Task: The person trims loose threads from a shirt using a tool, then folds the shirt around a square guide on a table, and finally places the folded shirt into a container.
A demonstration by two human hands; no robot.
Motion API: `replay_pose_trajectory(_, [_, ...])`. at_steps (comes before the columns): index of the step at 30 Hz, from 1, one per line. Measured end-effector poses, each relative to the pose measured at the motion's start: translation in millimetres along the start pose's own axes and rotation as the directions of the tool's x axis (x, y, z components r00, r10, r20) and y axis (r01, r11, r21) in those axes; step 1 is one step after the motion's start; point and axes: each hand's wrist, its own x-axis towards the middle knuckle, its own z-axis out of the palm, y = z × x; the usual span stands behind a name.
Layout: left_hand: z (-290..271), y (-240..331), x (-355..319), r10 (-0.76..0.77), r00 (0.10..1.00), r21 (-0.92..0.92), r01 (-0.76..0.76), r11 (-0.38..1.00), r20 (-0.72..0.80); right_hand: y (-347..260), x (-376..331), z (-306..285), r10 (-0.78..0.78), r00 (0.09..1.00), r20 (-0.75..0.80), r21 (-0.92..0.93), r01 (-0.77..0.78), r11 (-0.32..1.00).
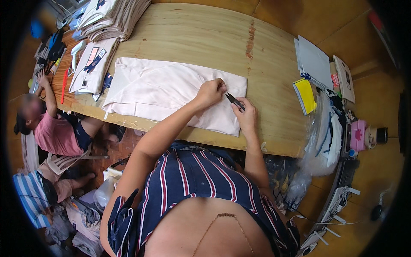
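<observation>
A pale pink garment (147, 88) lies spread flat on the wooden table (192, 32) in front of me. Over its right part, my left hand (210, 92) is closed in a pinch; whatever lies between the fingertips is too small to make out. My right hand (248, 118) grips a pair of black thread snips (233, 101) near the garment's right edge. The tips of the snips point up and left, close to my left fingertips. Slight creases run across the cloth around both hands.
Folded garments (113, 21) rise in a tall stack at the far left, beside a tagged folded garment (92, 64) and a white handheld scanner (77, 50). A person in pink (58, 132) sits left of the table. White folders (314, 60) and a yellow packet (304, 96) lie at right.
</observation>
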Motion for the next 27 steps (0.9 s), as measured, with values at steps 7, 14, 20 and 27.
replay_pose_trajectory(7, [1,0,1,-0.002,1.000,0.035,0.002,0.999,0.012,-4,6,7,-0.044,0.999,-0.007,0.030,0.044,0.999])
replay_pose_trajectory(14, [46,32,-43,0.411,0.908,0.071,-0.407,0.911,-0.074,37,32,-64,0.149,0.906,-0.396,-0.095,-0.202,0.975])
replay_pose_trajectory(20, [64,52,-104,0.660,0.629,0.100,-0.750,0.653,0.410,39,63,-105,-0.412,0.902,-0.128,-0.645,0.240,0.726])
replay_pose_trajectory(27, [82,-40,-96,0.683,0.730,0.458,-0.612,0.645,0.016,-15,55,-3,-0.352,0.685,0.638,-0.440,0.700,0.563])
